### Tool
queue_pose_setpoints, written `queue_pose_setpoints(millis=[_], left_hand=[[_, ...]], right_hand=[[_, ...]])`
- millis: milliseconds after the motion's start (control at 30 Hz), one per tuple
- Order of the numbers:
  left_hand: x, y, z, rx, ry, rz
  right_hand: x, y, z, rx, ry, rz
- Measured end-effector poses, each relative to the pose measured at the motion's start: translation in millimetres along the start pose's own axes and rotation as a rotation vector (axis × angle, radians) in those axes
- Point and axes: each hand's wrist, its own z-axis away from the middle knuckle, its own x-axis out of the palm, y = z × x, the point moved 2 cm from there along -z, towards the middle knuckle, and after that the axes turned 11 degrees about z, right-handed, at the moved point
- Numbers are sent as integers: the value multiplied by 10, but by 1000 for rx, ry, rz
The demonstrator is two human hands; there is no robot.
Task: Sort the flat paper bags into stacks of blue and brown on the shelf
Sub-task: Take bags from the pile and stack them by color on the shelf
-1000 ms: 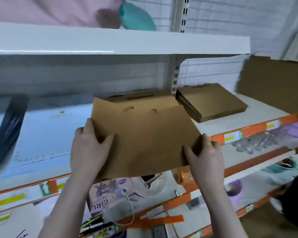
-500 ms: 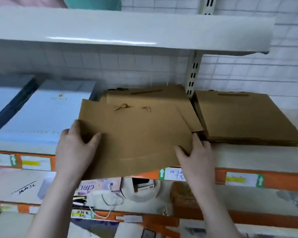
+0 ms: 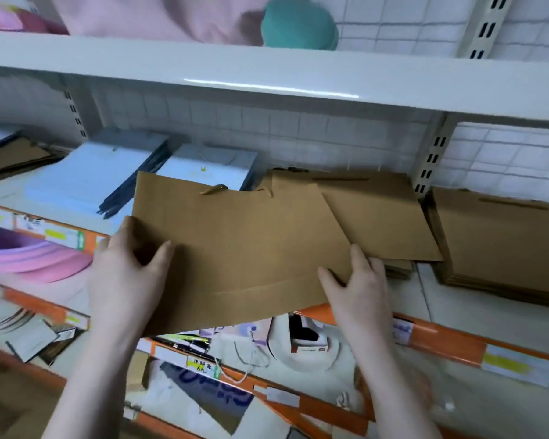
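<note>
White tiled wall behind white shelves with orange edge strips.

**Two bare forearms, nothing worn**

The left hand and the right hand are both bare: no gloves, rings, watch or bracelet can be made out on the fingers or wrists. The forearms run uncovered down to the lower edge of the view (no sleeve or cuff appears anywhere along them). The nails look short and unpainted, though the picture is soft.
</note>
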Motion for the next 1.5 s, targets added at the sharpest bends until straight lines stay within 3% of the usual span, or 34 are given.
queue_pose_setpoints(millis=[367,633,1067,1500], left_hand=[[-1101,-375,152,-59,197,-19],[-1238,-403,162,-62,243,-49],[97,253,-39,-14,140,-15],[1584,868,-70,2,-173,13]], right_hand=[[360,-832,377,-160,-39,-25],[397,-938,377,-206,-49,-67],[-45,-11,-515,-105,61,-14],[-317,1071,-1081,69,140,94]])
